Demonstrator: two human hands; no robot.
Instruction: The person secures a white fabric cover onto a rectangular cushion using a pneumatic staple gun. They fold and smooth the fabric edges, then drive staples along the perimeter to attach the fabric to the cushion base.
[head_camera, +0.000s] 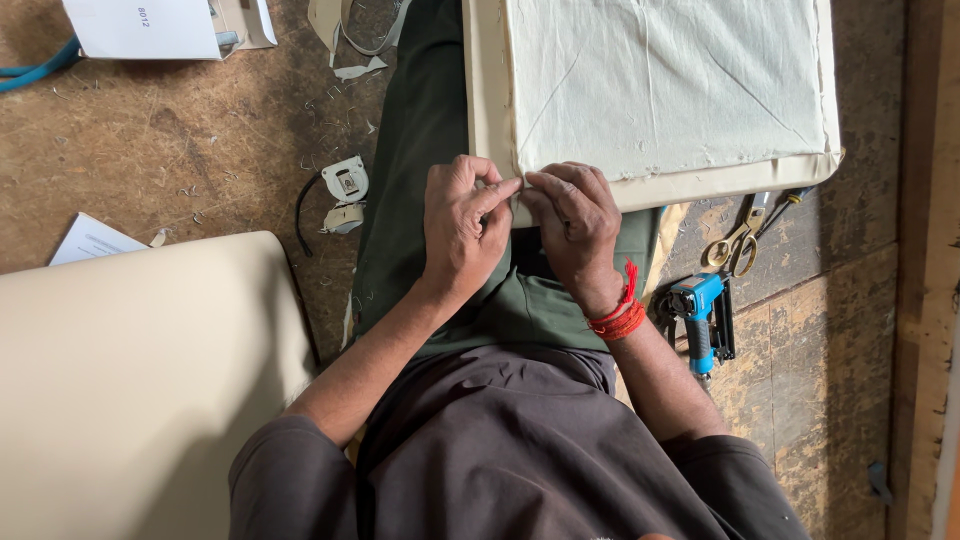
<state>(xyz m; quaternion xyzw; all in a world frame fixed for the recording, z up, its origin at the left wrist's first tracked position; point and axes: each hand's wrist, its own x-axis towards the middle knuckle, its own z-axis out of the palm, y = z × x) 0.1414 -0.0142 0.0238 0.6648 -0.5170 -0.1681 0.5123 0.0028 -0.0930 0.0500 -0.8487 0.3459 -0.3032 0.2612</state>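
Cream-coloured cloth, thin and creased with fold lines, lies stretched over a flat square cushion panel that rests across the lap of a seated person in dark green trousers and a dark grey shirt. A smoother, slightly glossy cream covering wraps the panel's near edge and left side, forming a raised border around the cloth. Both hands meet at the panel's near left corner. The left hand has its grip pinched on the edge of the cream covering there, thumb and forefinger pressed together on the fold. The right hand, with red thread wound around its wrist, has its fingers curled down on the same edge just beside the left, fingertips touching the material. On the worn, scuffed brown wooden floor to the person's right lie brass-coloured scissors and, nearer the body, a blue and black staple gun. To the person's left, a large smooth cream upholstered cushion with a rounded corner fills the lower left of the view. Beyond it on the floor sit a small pale metal fitting with a black cord, a sheet of white paper, and scraps of cream offcut near a white box.
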